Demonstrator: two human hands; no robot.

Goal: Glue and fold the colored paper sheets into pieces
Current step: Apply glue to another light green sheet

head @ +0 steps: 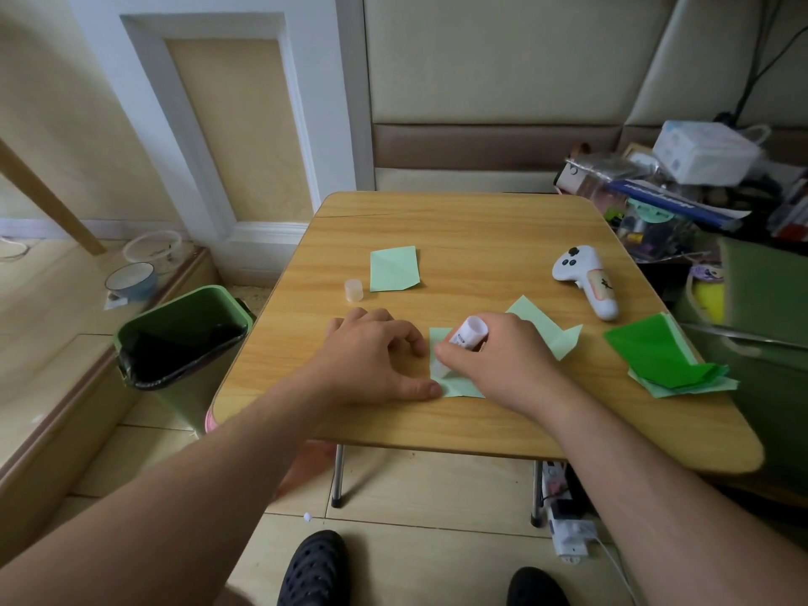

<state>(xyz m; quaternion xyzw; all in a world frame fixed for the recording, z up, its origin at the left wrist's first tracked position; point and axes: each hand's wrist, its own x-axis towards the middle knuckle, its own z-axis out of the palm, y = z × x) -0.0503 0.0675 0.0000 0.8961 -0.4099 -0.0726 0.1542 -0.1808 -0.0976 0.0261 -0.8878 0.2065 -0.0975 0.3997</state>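
Fingers (454,358) gripping glue stick (470,333), tip on pale-green paper (463,387) (left hand (376,356) alongside)

A pale green paper sheet (454,382) lies flat, partly folded. A white glue stick (468,333) tilts onto it. Another folded pale green piece (394,269) lies at eleven o'clock.

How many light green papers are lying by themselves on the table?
3: one folded beside the glue cap, one under the hands, one behind the right hand. The stack may hide more.

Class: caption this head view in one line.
Right hand rubs glue stick on pale green paper; left hand steadies it.
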